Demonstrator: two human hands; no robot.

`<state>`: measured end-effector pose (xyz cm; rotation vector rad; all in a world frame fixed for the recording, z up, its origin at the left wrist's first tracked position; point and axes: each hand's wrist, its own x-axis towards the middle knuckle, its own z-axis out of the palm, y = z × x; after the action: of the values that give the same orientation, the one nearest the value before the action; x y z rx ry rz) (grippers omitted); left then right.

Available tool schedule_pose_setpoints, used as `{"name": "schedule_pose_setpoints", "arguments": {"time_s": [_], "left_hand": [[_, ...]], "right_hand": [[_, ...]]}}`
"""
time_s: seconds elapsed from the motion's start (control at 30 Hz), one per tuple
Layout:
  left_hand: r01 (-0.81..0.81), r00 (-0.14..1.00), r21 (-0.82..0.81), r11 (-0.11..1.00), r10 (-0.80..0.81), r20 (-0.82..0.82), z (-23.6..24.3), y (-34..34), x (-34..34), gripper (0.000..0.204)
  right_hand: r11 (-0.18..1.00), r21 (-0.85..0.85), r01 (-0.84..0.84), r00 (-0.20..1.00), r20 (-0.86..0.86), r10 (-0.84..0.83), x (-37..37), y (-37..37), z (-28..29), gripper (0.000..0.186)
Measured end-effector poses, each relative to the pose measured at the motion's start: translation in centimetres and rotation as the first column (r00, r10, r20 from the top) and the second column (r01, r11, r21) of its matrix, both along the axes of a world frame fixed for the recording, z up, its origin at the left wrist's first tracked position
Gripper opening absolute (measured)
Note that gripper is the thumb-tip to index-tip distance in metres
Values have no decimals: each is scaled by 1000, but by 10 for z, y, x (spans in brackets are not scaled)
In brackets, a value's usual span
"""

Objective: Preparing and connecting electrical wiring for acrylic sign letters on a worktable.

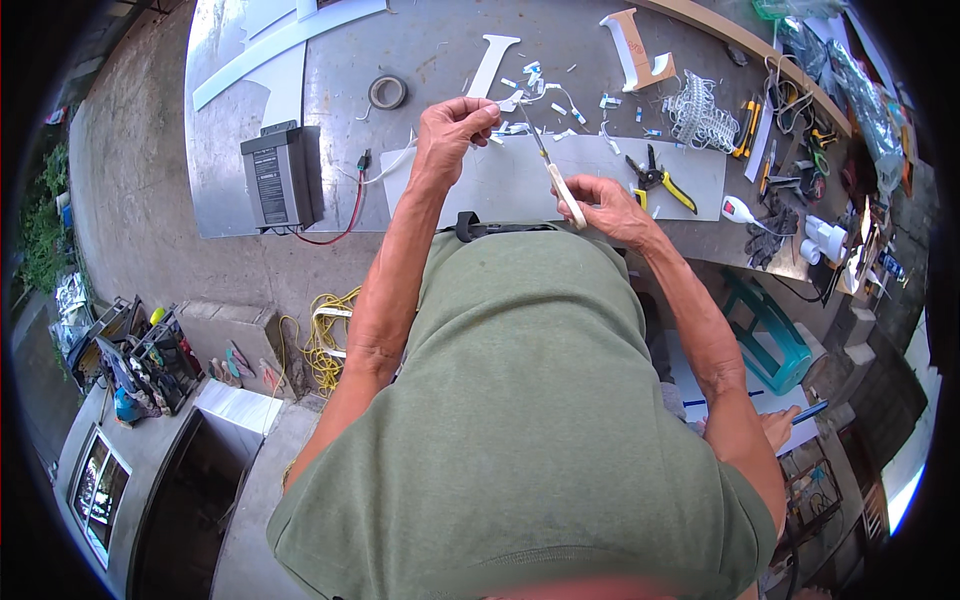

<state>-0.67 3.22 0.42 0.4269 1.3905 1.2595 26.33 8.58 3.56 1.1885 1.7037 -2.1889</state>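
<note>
My left hand is raised over the metal workbench, its thumb and index finger pinched together. A small white piece is at its fingertips; whether the fingers grip it, or a wire leading to it, is too small to make out. My right hand is closed around the pale handle of a slim tool with a thin dark metal shaft. The shaft points up and left, its tip close to the white piece. Several small blue-and-white LED modules with white wires lie scattered just beyond my hands.
A white panel lies along the bench's near edge, with yellow-black wire strippers at its right. Letter-shaped pieces, a tape roll, a power supply and a wire bundle surround it. Another person's hand shows lower right.
</note>
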Motion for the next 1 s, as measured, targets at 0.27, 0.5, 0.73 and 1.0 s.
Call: {"name": "schedule_pose_setpoints", "arguments": {"time_s": [0.27,0.5,0.73,1.0], "left_hand": [[38,999,17,999,-38,4,0,3,5,17],[86,996,-5,996,-86,3,-1,2,12,17],[84,996,-25,996,-83,24,-2,1,15,19],[87,996,-14,996,-86,26,-1,-1,14,20]], "right_hand": [[997,2,74,997,28,-74,-1,-5,-3,59],[997,13,72,997,23,-72,-11,-4,-2,59],[995,72,66,998,18,-68,-17,-3,-7,56],[989,139,45,999,20,-49,-19,-4,-4,53]]}}
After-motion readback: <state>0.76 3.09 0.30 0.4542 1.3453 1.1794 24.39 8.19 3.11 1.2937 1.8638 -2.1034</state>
